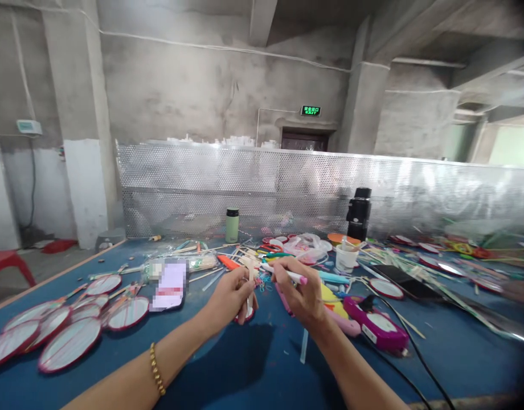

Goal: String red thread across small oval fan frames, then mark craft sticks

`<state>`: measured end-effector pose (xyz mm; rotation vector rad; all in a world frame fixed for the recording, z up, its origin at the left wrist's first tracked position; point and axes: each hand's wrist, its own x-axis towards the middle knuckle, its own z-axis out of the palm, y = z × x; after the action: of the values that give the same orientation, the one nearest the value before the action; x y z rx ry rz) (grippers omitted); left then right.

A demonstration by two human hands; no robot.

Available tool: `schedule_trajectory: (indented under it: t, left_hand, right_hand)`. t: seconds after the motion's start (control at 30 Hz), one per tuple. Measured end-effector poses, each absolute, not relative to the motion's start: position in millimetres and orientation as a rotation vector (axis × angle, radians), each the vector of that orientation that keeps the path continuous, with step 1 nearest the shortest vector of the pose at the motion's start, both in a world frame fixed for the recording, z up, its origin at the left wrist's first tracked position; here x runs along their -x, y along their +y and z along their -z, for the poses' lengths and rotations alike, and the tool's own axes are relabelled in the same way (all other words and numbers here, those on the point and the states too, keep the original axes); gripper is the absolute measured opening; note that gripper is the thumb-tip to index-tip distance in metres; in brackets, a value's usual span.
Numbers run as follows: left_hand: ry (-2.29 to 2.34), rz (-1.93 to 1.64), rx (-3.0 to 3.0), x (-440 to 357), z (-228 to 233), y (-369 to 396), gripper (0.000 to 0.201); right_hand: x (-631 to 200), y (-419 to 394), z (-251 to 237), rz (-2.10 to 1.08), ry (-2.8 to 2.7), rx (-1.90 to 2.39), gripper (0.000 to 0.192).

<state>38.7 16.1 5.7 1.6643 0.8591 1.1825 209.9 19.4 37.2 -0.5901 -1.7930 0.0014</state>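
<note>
in the right hand (305,290), a pink-ended white pen (298,277)

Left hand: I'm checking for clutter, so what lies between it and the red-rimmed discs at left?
In the head view, a phone lies between the left hand and the red-rimmed discs.

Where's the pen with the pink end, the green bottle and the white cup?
Pen (297,277): head view, on its white barrel near the pink end.
Green bottle (232,229): head view, on its green body.
White cup (346,261): head view, on its outer side.
</note>
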Motion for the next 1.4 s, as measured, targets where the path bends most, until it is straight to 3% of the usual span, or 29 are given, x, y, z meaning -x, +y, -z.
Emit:
schedule_trajectory:
  t: [0.4, 0.77, 1.4]
  left_hand:
    - [0.85, -1.183, -1.666, -40, -3, 20, 0.007]
    - [0.868, -1.167, -1.705, -40, -5, 15, 0.023]
    - [0.923, -1.151, -1.76, -45, -4, 13, 0.03]
  right_hand:
    - [-211, 29, -34, 0.084, -1.804, 0.572, 0.018]
    - [-209, 25, -35, 0.034, -1.774, 0.613, 0.02]
    - [-209, 23, -32, -0.044, -1.806, 0.624, 0.02]
